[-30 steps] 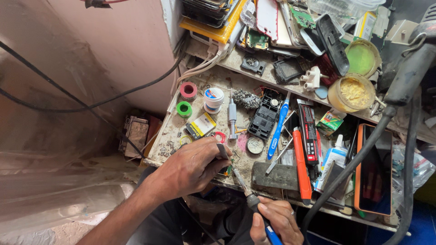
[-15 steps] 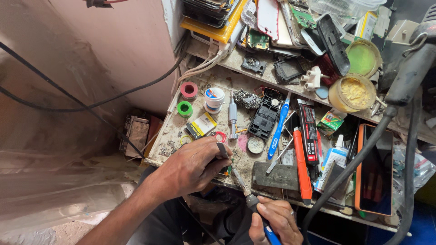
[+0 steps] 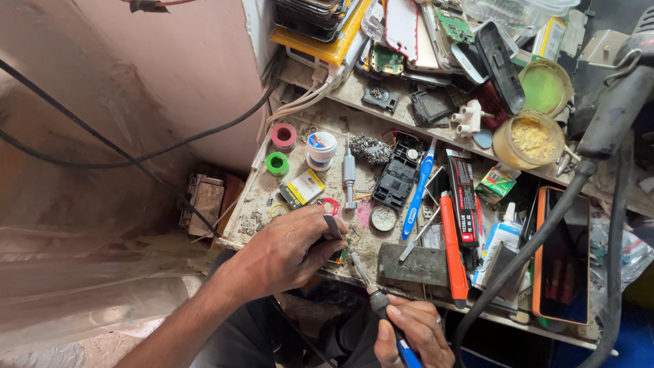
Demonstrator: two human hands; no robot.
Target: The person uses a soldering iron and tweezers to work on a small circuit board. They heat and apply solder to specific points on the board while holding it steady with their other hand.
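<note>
Your left hand (image 3: 289, 249) rests on the front edge of the bench (image 3: 262, 187), fingers curled tight around a thin dark tool (image 3: 334, 226) whose tip pokes up between thumb and forefinger. Under the fingers lies a small part (image 3: 339, 257); most of it is hidden, so its kind cannot be told.

Your right hand (image 3: 412, 334) sits below the bench edge, closed around the blue handle of a soldering iron (image 3: 373, 294). The iron slants up and to the left, its metal tip reaching the small part just beside your left fingertips.

Behind your left hand lie a yellow box (image 3: 302, 188), a red ring (image 3: 330, 205) and a metal driver (image 3: 349, 174). Further back stand a pink spool (image 3: 283, 135), a green spool (image 3: 276, 163) and a white tub (image 3: 321, 149). To the right lie a blue toothbrush (image 3: 417, 193), a round coin cell (image 3: 383, 218) and a red knife (image 3: 452, 247).
</note>
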